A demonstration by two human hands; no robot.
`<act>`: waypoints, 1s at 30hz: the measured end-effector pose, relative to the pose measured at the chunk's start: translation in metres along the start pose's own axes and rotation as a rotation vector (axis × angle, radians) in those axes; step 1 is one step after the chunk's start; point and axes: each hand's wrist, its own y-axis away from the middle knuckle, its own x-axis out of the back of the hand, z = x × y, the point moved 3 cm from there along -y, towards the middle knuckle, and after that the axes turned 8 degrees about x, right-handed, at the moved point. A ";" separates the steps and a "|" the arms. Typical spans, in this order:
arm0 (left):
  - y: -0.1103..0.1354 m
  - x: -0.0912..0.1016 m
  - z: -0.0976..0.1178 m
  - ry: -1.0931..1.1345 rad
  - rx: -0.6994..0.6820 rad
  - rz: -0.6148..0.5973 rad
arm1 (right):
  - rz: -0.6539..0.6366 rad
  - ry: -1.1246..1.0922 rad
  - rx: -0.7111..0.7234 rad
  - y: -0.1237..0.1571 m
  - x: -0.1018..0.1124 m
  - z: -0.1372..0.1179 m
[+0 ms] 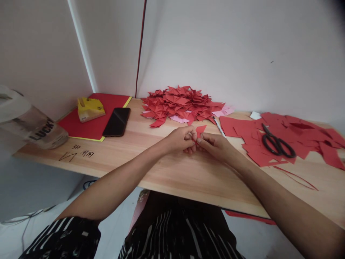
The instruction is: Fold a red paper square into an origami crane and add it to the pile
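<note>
Between my two hands, just above the tabletop, is a small piece of folded red paper [201, 129], one pointed corner sticking up. My left hand [185, 139] pinches it from the left with bent fingers. From the right, my right hand [211, 144] grips the same paper with thumb and fingertips. Fingers cover most of the piece, so its full shape is hidden. Right behind the hands lies a heap of folded red paper pieces [180, 102], with some pink paper [180, 119] showing under it.
Black-handled scissors [277, 144] rest on loose red paper sheets [304, 135] at right. A pen [219, 126] lies beside the heap. Leftward are a phone [116, 122], a yellow packet [91, 109] on a red sheet [88, 129], and a clear bottle [35, 126]. Walls stand behind the wooden table [172, 172].
</note>
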 end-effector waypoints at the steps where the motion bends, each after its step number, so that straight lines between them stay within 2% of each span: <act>1: 0.000 0.000 0.001 -0.002 0.000 0.000 | 0.000 0.003 -0.001 0.000 0.000 0.000; 30: 0.000 0.000 0.001 -0.005 -0.021 -0.006 | 0.003 -0.005 0.011 0.000 -0.001 0.001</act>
